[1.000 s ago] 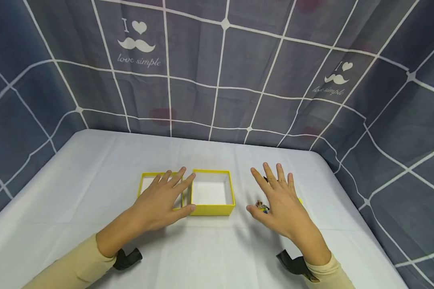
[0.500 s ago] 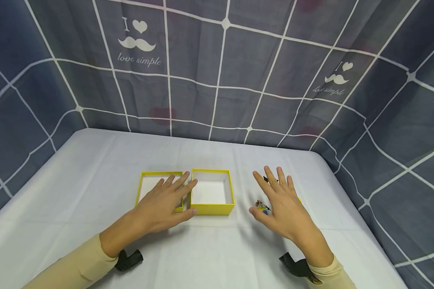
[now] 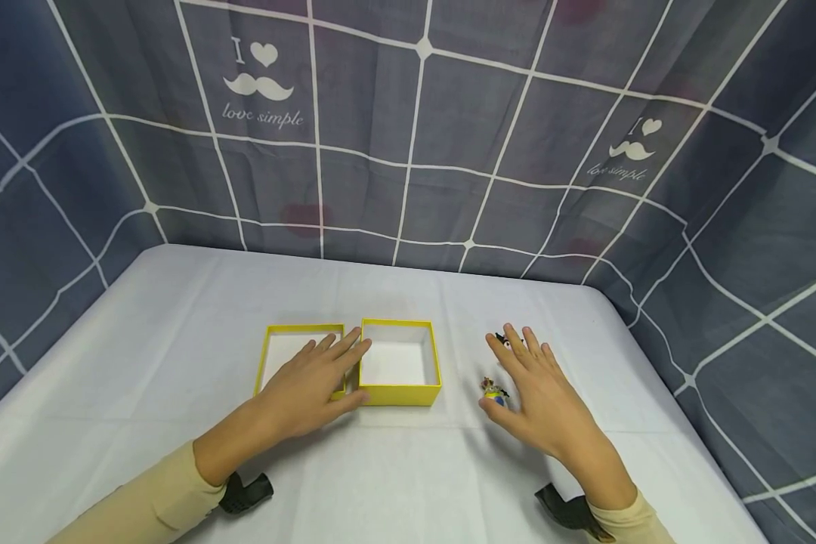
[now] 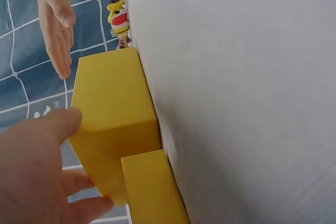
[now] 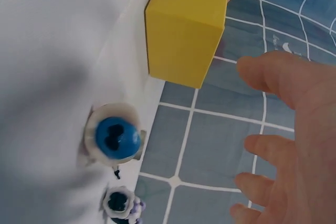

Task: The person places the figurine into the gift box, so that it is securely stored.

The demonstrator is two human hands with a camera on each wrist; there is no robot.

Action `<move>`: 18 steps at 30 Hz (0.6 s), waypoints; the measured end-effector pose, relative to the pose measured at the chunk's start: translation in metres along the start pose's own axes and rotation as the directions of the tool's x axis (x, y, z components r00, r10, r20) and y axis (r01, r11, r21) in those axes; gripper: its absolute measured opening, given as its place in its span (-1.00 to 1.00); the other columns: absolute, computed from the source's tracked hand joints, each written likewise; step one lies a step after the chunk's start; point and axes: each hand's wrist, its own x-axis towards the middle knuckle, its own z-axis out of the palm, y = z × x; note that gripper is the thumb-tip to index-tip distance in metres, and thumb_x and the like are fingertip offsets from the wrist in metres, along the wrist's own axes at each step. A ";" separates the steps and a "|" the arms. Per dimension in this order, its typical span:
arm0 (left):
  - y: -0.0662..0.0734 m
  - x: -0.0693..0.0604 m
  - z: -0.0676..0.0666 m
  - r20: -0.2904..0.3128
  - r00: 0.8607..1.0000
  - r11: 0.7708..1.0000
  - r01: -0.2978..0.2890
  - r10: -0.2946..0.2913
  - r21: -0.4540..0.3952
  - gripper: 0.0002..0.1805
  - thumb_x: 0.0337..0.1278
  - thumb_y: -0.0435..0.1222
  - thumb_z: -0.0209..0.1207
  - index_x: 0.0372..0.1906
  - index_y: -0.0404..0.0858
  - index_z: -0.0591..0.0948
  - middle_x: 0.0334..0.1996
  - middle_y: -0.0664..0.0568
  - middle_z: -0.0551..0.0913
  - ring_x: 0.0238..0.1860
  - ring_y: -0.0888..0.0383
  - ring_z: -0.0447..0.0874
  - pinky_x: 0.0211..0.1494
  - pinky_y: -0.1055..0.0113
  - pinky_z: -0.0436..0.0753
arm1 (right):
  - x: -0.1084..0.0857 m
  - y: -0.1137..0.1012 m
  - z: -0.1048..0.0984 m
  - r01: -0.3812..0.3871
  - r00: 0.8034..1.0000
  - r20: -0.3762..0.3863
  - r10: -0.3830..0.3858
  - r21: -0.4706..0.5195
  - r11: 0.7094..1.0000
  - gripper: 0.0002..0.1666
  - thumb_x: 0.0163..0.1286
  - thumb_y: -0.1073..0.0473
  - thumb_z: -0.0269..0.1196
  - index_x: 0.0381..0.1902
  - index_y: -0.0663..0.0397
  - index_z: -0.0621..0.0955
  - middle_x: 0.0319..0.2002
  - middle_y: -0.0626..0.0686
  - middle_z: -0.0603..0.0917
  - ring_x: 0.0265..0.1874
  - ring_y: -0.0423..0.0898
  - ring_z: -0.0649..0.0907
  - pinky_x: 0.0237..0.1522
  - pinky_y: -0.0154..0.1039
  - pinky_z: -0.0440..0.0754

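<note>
An open yellow box (image 3: 401,395) with a white inside stands mid-table, and a shallower yellow lid (image 3: 264,359) lies left of it. My left hand (image 3: 306,385) is spread over the lid and the box's near left side. In the left wrist view its thumb and fingers overlap the box (image 4: 113,93); whether they touch it I cannot tell. My right hand (image 3: 547,400) hovers with fingers extended, holding nothing. Beside its thumb is a small colourful figurine (image 3: 494,391), and a dark-topped one (image 3: 501,339) is partly hidden behind its fingers. The right wrist view shows a blue-and-white figure (image 5: 115,135).
A white cloth covers the table (image 3: 177,325). Grey curtains (image 3: 367,113) with white grid lines rise behind it and at both sides. Black straps (image 3: 245,495) sit at both wrists. A white and purple figure (image 5: 123,205) shows at the right wrist view's bottom.
My right hand has shifted slightly right and toward me, exposing more of the nearer figurine. My left hand has moved slightly right and its fingertips sit lower. Box and lid stay put.
</note>
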 end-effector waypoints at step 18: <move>-0.001 0.002 0.004 -0.011 1.000 1.000 0.006 -0.006 -0.017 -0.24 0.28 0.11 0.12 0.47 -0.17 0.28 0.48 -0.08 0.17 0.34 -0.29 0.30 0.33 -0.18 0.29 | -0.007 0.015 0.017 -0.010 1.000 0.025 0.008 0.078 0.997 -0.08 0.19 -0.18 0.36 0.40 0.12 0.37 0.40 0.13 0.34 0.39 0.11 0.31 0.29 0.11 0.34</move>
